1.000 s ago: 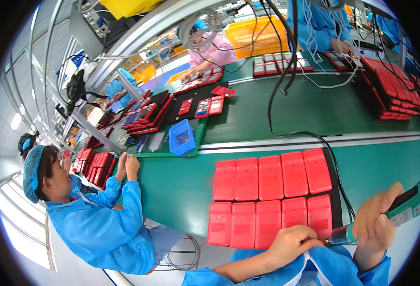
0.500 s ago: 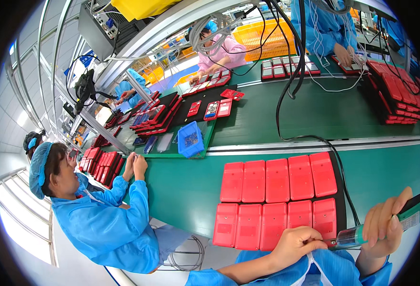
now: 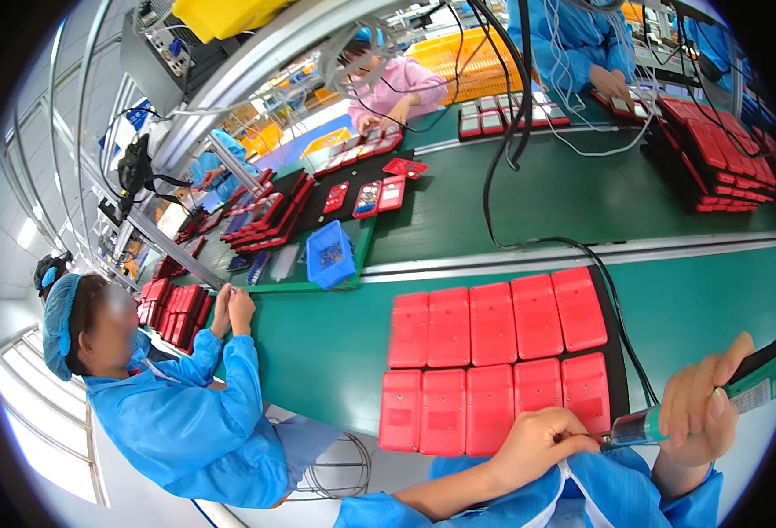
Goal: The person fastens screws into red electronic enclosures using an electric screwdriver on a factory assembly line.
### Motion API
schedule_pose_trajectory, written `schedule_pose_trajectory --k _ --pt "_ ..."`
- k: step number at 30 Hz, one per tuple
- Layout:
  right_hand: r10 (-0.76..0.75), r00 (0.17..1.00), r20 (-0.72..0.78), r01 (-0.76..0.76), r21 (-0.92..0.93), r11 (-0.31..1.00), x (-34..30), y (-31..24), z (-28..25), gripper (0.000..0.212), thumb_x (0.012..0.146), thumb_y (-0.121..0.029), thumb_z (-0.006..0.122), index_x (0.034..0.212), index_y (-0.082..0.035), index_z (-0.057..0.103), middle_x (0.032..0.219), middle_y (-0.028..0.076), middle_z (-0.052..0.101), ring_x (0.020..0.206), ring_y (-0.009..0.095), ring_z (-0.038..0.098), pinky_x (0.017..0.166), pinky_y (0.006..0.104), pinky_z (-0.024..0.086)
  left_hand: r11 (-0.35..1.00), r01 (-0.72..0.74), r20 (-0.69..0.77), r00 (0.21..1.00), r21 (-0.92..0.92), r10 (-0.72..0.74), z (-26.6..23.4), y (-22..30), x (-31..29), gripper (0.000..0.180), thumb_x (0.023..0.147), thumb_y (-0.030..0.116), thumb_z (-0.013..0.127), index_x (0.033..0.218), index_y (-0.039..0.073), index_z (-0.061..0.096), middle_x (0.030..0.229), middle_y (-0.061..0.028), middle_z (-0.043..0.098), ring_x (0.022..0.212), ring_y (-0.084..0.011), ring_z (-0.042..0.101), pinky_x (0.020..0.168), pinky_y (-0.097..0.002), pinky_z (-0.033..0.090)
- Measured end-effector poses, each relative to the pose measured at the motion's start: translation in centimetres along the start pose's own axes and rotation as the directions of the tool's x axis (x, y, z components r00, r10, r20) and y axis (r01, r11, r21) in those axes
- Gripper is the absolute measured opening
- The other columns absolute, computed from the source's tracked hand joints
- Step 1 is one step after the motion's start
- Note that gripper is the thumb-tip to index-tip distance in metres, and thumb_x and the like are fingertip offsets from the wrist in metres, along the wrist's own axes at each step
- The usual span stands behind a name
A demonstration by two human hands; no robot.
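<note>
The right grip [image 3: 698,409] is wrapped around an electric screwdriver [image 3: 753,392]; the left grip [image 3: 542,443] is pinched narrow beside its tip, and I cannot tell whether it holds anything. The green surface [image 3: 326,361] stretches left from the work to a co-worker's hands [image 3: 234,310], its far side bounded by a metal rail [image 3: 582,255], its near edge close to the lower row. Beyond the rail runs a darker green conveyor [image 3: 458,211], a stack of red casings [image 3: 722,158] at its right and more workers across it. A co-worker [image 3: 177,431] in blue is at the left. Ten red plastic casings [image 3: 492,321] lie in two rows on a black mat [image 3: 615,361]; a black cable [image 3: 552,240] curves past its right side. A blue bin [image 3: 337,278] holds small parts. The screwdriver's tip is at the lower right corner of the near row's rightmost casing, beside the left fingertips.
</note>
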State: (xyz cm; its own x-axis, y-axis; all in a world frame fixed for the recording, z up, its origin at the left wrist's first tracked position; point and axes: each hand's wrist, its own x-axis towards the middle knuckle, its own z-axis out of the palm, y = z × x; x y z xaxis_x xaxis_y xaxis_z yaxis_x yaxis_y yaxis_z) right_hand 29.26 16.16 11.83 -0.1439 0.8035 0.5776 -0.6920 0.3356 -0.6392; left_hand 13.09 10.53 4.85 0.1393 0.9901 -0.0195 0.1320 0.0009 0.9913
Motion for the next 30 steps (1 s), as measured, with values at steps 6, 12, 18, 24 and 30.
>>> schedule_pose_trajectory --k 6,12,18,24,30 --pt "0.11 0.993 -0.042 -0.109 0.026 0.994 0.0 0.1 -0.2 0.03 0.074 -0.011 0.061 0.084 -0.008 0.033 0.048 0.003 0.042 0.035 0.015 0.044 0.035 0.0285 0.041 0.995 0.076 0.099 0.992 0.06 -0.081 -0.7 -0.1 0.6 0.015 0.068 0.01 0.068 0.079 0.002 0.063 0.064 -0.0067 0.057 0.06 -0.01 0.055 0.054 -0.0221 0.043" --pt "0.021 0.999 -0.024 -0.023 -0.116 0.993 -0.3 0.0 -2.2 0.03 0.075 -0.012 0.061 0.085 -0.007 0.033 0.049 0.004 0.044 0.035 0.014 0.044 0.036 0.0286 0.041 0.941 0.031 -0.031 0.999 0.338 -0.021 -2.5 -1.4 1.1 0.029 0.074 0.015 0.061 0.099 0.002 0.059 0.068 -0.0111 0.059 0.06 -0.0154 0.058 0.055 -0.0241 0.045" --pt "0.004 0.993 0.12 0.026 -0.242 0.97 -0.7 1.9 -3.0 0.028 0.071 -0.001 0.059 0.085 -0.005 0.035 0.052 0.005 0.046 0.038 0.016 0.045 0.039 0.0299 0.043 0.711 -0.252 0.185 0.967 0.656 0.173 -1.6 -2.2 0.6 0.028 0.075 0.02 0.058 0.098 0.004 0.057 0.068 -0.0098 0.058 0.061 -0.0209 0.058 0.05 -0.0299 0.047" --pt "0.015 0.934 0.357 0.081 -0.253 0.964 -0.4 1.8 -2.9 0.027 0.065 0.004 0.063 0.082 -0.002 0.043 0.055 0.008 0.051 0.042 0.019 0.051 0.039 0.0296 0.043 0.557 -0.372 0.328 0.927 0.743 0.183 -1.2 -2.0 0.1 0.029 0.076 0.02 0.055 0.1 0.003 0.056 0.058 -0.0052 0.049 0.052 -0.0177 0.054 0.041 -0.029 0.043" --pt "0.002 0.923 0.384 0.127 -0.311 0.942 -0.2 2.6 -2.6 0.021 0.076 -0.008 0.059 0.082 -0.007 0.039 0.049 0.003 0.05 0.037 0.012 0.051 0.037 0.0231 0.044 0.537 -0.397 0.33 0.918 0.744 0.222 -1.4 -2.4 0.2 0.033 0.075 0.019 0.057 0.103 0.002 0.055 0.055 -0.0043 0.046 0.049 -0.0165 0.052 0.04 -0.028 0.042"
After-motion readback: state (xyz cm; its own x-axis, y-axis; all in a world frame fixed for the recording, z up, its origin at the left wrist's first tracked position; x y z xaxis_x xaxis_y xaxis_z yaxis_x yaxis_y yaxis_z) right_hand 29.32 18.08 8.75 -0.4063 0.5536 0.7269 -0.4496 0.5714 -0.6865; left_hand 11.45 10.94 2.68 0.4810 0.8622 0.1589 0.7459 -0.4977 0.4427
